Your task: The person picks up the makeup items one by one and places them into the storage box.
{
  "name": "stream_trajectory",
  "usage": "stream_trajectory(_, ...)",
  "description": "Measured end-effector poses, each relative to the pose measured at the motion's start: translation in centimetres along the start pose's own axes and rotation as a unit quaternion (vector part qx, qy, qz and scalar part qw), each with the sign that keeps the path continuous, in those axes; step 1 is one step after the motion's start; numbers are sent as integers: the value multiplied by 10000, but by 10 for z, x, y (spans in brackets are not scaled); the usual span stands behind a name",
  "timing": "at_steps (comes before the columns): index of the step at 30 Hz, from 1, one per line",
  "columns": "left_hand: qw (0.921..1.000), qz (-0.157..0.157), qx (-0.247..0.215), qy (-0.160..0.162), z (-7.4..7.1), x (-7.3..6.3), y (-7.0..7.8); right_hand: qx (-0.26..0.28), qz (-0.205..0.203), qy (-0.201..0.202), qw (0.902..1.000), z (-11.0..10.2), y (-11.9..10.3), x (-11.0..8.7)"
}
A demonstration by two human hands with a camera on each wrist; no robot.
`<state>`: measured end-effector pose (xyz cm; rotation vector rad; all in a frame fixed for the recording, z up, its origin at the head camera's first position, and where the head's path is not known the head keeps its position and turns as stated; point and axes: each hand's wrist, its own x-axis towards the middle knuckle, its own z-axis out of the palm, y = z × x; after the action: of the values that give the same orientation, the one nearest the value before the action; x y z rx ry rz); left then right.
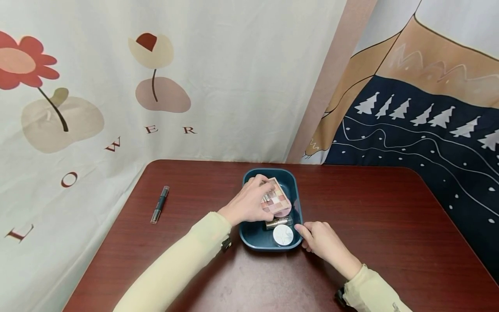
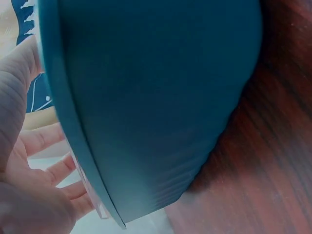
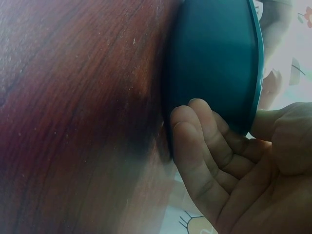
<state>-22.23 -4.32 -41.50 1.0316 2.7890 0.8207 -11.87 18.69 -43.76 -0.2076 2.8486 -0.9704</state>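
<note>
A dark blue plastic bin [image 1: 259, 248] stands at the middle of the table. My left hand [image 1: 251, 200] reaches over its left rim and grips an eyeshadow palette [image 1: 277, 200], which lies tilted inside with its pans facing up. Part of a round pinkish item [image 1: 283, 212] shows under the palette. Nearer to me in the bin are a gold and dark tube [image 1: 278, 222] and a round white case [image 1: 283, 235]. My right hand [image 1: 324, 242] pinches the bin's right rim, thumb over the edge and fingers against the outer wall [image 3: 214, 63].
A dark, slim double-ended stick [image 1: 160, 205] lies on the left part of the reddish-brown table [image 1: 370, 203]. Behind the table hangs a pale curtain [image 1: 241, 86] with flower prints, and a dark blue patterned cloth [image 1: 413, 143] is at the right.
</note>
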Motion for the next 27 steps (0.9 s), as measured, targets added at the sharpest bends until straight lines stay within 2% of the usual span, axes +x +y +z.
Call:
stream_trajectory(11, 9988, -40, 282, -386, 4, 14, -4, -33, 65, -30, 10000, -1, 0, 1)
stream_trajectory(21, 9953, -362, 389, -809, 9, 20, -7, 6, -10, 5, 10000, 0, 0, 0)
stream_trajectory(27, 9939, -475, 329, -934, 10, 22, -8, 10, 61, 5, 10000, 0, -1, 0)
